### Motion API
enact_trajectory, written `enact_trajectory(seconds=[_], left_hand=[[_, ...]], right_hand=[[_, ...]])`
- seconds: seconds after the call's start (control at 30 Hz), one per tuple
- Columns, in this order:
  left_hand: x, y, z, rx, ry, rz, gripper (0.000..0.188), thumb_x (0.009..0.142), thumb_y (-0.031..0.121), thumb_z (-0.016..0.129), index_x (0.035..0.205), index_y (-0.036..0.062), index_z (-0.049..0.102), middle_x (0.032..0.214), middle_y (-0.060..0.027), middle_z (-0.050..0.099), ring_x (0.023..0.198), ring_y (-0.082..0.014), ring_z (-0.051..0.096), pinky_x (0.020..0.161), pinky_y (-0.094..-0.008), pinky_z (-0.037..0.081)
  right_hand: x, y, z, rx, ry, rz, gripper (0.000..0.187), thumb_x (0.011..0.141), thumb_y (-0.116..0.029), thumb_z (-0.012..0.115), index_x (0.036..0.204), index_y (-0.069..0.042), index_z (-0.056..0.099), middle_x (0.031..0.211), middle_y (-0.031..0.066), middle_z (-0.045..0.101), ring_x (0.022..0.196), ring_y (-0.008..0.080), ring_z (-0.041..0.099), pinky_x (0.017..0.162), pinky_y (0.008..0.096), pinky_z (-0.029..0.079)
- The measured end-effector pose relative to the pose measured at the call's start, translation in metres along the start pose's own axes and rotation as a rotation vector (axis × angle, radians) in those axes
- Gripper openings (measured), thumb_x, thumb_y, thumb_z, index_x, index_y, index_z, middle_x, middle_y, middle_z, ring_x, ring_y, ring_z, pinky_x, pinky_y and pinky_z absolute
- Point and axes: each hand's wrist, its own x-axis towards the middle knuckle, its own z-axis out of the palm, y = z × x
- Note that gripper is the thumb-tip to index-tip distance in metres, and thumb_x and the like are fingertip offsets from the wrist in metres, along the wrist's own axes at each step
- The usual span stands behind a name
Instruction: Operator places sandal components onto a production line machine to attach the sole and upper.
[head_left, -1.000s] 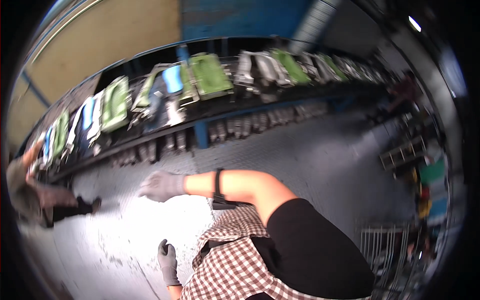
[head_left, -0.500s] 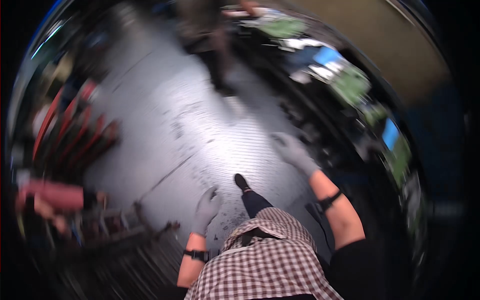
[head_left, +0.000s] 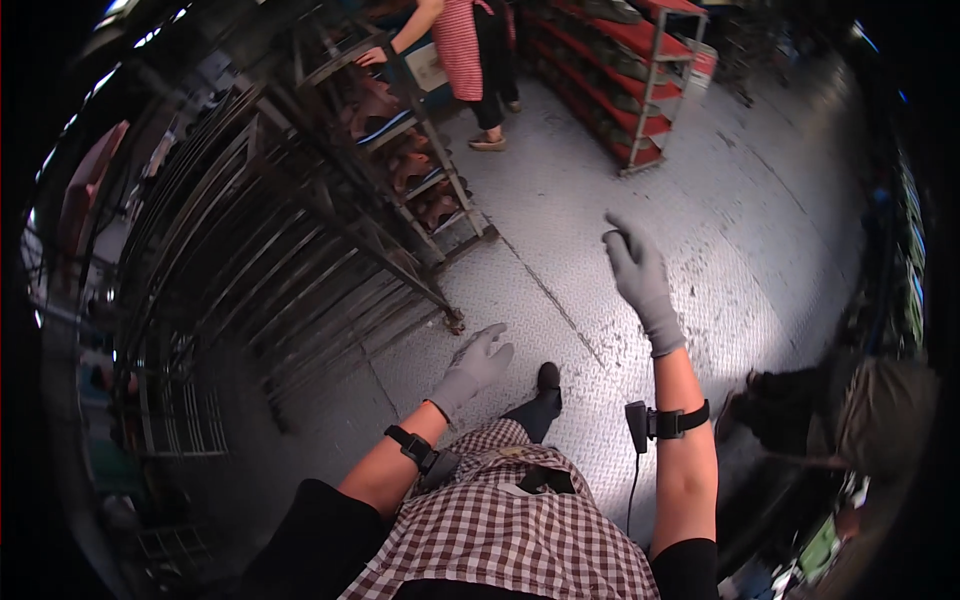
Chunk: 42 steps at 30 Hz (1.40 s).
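My left hand, in a grey glove, hangs over the floor a little ahead of my checked apron. Its fingers stretch forward, slightly apart, and nothing is in it. It is nearest to the corner of a dark metal rack. Farther forward and to the right, my right hand wears the same kind of glove. Its fingers are loosely bent and parted, and it holds nothing. Both hands are in the air, touching no object. A black strap with a small device circles my right forearm.
A shelf rack with brownish pieces stands ahead left. Beside it a person in a red striped apron reaches toward it. A cart with red shelves holds dark shoe-like items. Another person is close on my right.
My view has swung left: the metal racks and red-shelved cart now lie ahead, and the worktable with green and blue pieces has slipped to the right rim. Both hands stay open.
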Motion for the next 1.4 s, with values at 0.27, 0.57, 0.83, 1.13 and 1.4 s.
enact_trajectory(seconds=[0.27, 0.57, 0.83, 1.13, 1.4], left_hand=[[0.15, -0.096, -0.034, -0.229, 0.386, -0.35, 0.06, 0.096, 0.023, 0.068, 0.145, -0.0036, 0.045, 0.133, -0.0184, 0.06, 0.124, -0.0204, 0.055, 0.105, -0.0335, 0.044], [0.372, 0.011, -0.02, -0.606, 0.376, -0.567, 0.084, 0.092, 0.05, 0.067, 0.153, -0.0001, 0.036, 0.14, -0.0246, 0.055, 0.128, -0.0343, 0.053, 0.107, -0.0406, 0.042], [0.559, -0.062, 0.003, -0.693, 0.679, -0.915, 0.078, 0.093, 0.052, 0.064, 0.151, 0.0067, 0.041, 0.107, -0.0092, 0.06, 0.082, -0.0195, 0.055, 0.07, -0.0366, 0.046], [0.654, -0.101, -0.056, -1.004, 0.867, -1.089, 0.072, 0.09, 0.053, 0.067, 0.147, 0.0137, 0.046, 0.128, -0.0043, 0.054, 0.105, -0.0209, 0.054, 0.084, -0.0371, 0.044], [0.64, -0.27, -0.016, -1.006, 1.164, -0.963, 0.028, 0.099, 0.033, 0.063, 0.124, 0.0223, 0.063, 0.124, 0.0065, 0.059, 0.104, -0.0091, 0.054, 0.084, -0.0272, 0.045]], right_hand=[[0.16, 0.091, 0.069, -0.183, -0.306, 0.118, 0.039, 0.099, -0.023, 0.06, 0.133, -0.004, 0.062, 0.097, 0.0131, 0.07, 0.086, 0.0208, 0.066, 0.083, 0.0342, 0.052], [0.328, 0.3, -0.034, -0.635, -0.364, 0.34, 0.046, 0.096, -0.027, 0.059, 0.136, -0.005, 0.059, 0.098, 0.0141, 0.073, 0.091, 0.0233, 0.069, 0.087, 0.0363, 0.053], [0.538, 0.419, 0.042, -0.826, -0.578, 0.317, 0.049, 0.093, -0.035, 0.061, 0.135, -0.01, 0.06, 0.107, 0.0181, 0.073, 0.102, 0.0365, 0.069, 0.092, 0.0453, 0.053], [0.647, 0.413, 0.339, -0.694, -1.172, -0.266, 0.057, 0.095, -0.041, 0.06, 0.143, -0.011, 0.051, 0.131, 0.0178, 0.064, 0.125, 0.0342, 0.059, 0.108, 0.0423, 0.045], [0.639, 0.396, 0.614, -0.409, -1.365, -0.388, 0.052, 0.093, -0.026, 0.059, 0.142, -0.014, 0.051, 0.128, 0.0156, 0.059, 0.116, 0.035, 0.062, 0.096, 0.045, 0.05]])
